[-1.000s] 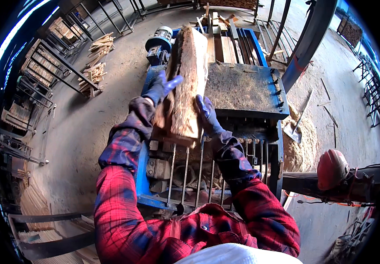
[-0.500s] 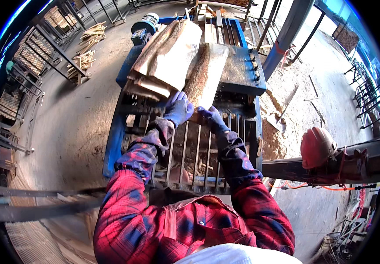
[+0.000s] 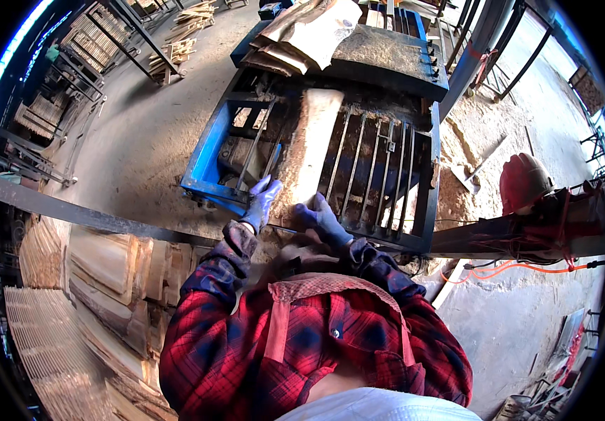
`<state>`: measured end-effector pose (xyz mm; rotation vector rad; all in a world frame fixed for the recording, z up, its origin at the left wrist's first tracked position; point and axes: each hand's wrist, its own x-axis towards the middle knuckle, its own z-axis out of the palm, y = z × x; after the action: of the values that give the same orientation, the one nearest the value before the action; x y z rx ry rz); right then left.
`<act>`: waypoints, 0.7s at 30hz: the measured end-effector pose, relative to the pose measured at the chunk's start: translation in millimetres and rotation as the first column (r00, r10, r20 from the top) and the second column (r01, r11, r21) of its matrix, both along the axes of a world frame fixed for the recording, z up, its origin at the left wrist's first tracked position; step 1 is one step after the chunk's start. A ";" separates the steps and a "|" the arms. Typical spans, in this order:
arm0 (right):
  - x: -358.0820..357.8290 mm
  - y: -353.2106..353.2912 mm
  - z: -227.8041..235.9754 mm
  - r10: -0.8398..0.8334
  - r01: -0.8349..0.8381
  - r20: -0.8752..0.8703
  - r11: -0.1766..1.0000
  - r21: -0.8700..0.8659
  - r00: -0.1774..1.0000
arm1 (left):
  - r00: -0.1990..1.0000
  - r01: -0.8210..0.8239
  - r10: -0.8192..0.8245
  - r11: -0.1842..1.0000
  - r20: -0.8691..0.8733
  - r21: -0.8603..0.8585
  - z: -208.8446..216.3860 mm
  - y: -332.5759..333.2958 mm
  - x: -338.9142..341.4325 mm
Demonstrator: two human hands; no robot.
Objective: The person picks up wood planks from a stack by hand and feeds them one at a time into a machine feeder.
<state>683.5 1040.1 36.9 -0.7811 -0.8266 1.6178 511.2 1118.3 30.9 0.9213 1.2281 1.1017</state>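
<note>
A long wooden board (image 3: 314, 151), pale on top with rough bark along its left side, lies lengthwise over the bars of a blue metal machine frame (image 3: 207, 151). Its near end is between my two gloved hands. My left hand (image 3: 263, 203), in a purple-blue glove, grips the board's left edge near that end. On the opposite edge my right hand (image 3: 325, 221), gloved alike, holds the near corner with its thumb over the top. The undersides of both grips are hidden.
More rough boards (image 3: 309, 35) are piled on the sawdust-covered machine top (image 3: 386, 56) ahead. A hard hat (image 3: 525, 184) rests on a beam (image 3: 485, 238) to my right, above an orange cable (image 3: 527, 265). Stacked boards (image 3: 106, 263) stand at my left. A shovel (image 3: 481, 165) lies in sawdust.
The board has come toward me, off the pile's side and onto the open bars, with both hands drawn back along with it. My view has shifted, showing the stacked boards at left.
</note>
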 end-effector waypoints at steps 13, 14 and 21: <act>-32.2 122.1 -47.3 -0.445 -0.258 0.867 0.885 0.387 -0.225 | 0.450 0.417 0.458 0.651 -0.766 0.634 -45.0 143.6 -13.0; -32.3 144.4 -51.2 -0.415 -0.207 0.856 0.907 0.366 -0.309 | 0.582 0.316 0.422 0.670 -0.695 0.672 -50.7 158.3 -5.9; 56.9 310.2 -3.7 -0.138 0.003 0.792 0.985 0.170 0.595 | 0.639 0.322 0.437 0.596 -0.633 0.736 -58.4 268.4 35.4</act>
<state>740.4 1350.3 33.2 -1.4579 -1.5176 1.0502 546.6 1386.7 -27.4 2.3056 1.4216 1.4116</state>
